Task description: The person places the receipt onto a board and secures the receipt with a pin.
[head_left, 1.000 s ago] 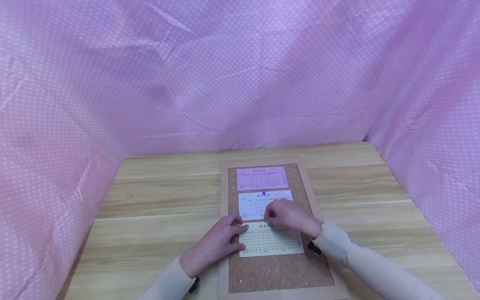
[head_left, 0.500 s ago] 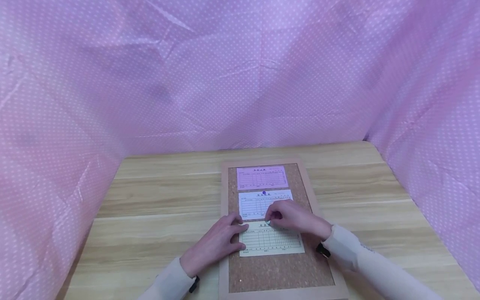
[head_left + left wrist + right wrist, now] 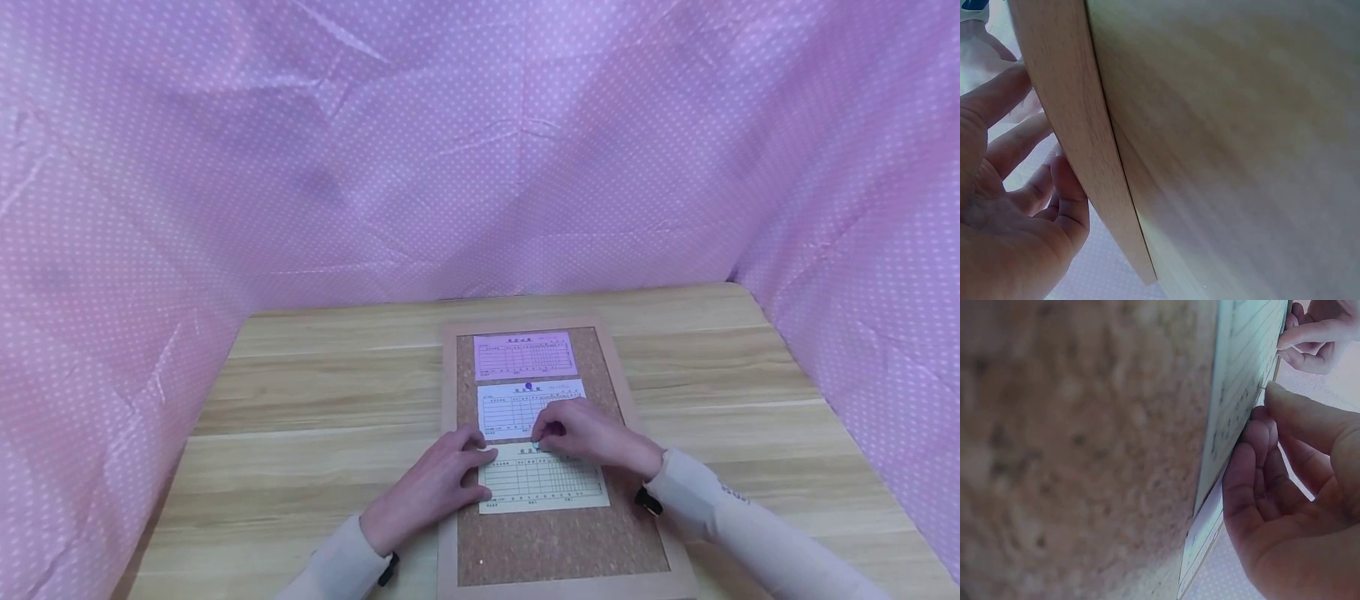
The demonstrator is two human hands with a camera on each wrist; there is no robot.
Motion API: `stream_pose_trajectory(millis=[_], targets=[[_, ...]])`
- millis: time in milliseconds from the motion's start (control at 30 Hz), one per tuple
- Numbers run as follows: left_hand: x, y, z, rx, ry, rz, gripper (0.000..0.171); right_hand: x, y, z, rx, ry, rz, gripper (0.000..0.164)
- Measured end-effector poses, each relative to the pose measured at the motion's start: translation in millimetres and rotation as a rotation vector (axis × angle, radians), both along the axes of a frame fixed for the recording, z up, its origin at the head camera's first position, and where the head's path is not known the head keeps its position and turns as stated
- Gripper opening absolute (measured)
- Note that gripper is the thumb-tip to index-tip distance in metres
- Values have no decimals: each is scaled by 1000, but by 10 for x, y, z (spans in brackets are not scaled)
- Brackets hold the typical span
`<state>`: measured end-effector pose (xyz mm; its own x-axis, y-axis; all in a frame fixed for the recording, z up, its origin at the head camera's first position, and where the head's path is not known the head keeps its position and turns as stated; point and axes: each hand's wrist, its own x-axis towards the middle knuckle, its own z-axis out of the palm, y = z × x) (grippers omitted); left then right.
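A framed cork board (image 3: 555, 546) lies on the table with three printed form slips in a column. My right hand (image 3: 581, 431) pinches a small pale push pin (image 3: 536, 446) between thumb and forefinger at the top edge of the pale yellow slip (image 3: 540, 483). In the right wrist view the thin needle (image 3: 1264, 387) shows against the paper by the thumb tip. My left hand (image 3: 442, 475) rests with spread fingers on the left edge of the yellow slip, its palm over the frame. A purple push pin (image 3: 528, 386) sits at the top of the white slip (image 3: 506, 412).
The pink slip (image 3: 522, 357) lies highest on the board. A wooden frame (image 3: 447, 542) borders the cork. Wood-grain table (image 3: 322, 383) extends to both sides, and a pink dotted curtain (image 3: 480, 167) hangs around it. A tiny white speck (image 3: 481, 562) shows on the lower cork.
My right hand has moved slightly to the right, its wrist turning outward, with the pin kept at the yellow slip's top edge. The left hand has stayed in place.
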<state>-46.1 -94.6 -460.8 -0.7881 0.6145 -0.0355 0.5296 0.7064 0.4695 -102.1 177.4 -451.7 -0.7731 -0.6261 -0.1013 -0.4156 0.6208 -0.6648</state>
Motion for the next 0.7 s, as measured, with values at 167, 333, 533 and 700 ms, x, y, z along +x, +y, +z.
stream_pose_trajectory(millis=[167,333,533,700], targets=[[-4,-2,-10,0,4,-1,54,-3,-9,0,3,0,-5,9],[-4,-1,-13,-4,13,-3,54,-7,-14,3,5,6,-4,9],[-11,1,-10,-5,6,-4,54,-18,-27,5,11,1,-8,9],[-17,-3,-4,-7,4,-5,54,-27,-36,1,15,-3,-8,9]])
